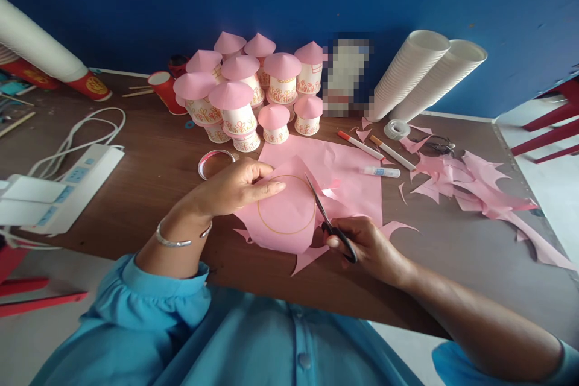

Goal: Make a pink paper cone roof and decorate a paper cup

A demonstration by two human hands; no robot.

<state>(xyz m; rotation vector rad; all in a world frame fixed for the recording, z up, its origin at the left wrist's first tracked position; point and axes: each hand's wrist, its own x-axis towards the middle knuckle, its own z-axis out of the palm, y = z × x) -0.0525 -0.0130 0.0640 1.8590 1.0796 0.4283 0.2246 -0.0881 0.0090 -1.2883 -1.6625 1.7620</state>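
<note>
My left hand (pixel 235 187) pinches the upper left edge of a pink paper piece (pixel 284 217) that has a circle drawn on it in orange. My right hand (pixel 362 247) grips black-handled scissors (pixel 328 220); the blades sit along the circle's right side, cutting into the paper. A larger pink sheet (pixel 348 178) lies under and behind the piece. Pink offcuts lie below the paper near the table's front edge.
Several decorated paper cups with pink cone lids (pixel 246 93) stand at the back. Two stacks of white cups (pixel 423 72) lean on the blue wall. Markers (pixel 359 145), a glue tube (pixel 382 172), tape roll (pixel 397 129), a round lid (pixel 215 163), pink scraps (pixel 479 187) and a power strip (pixel 67 190) lie around.
</note>
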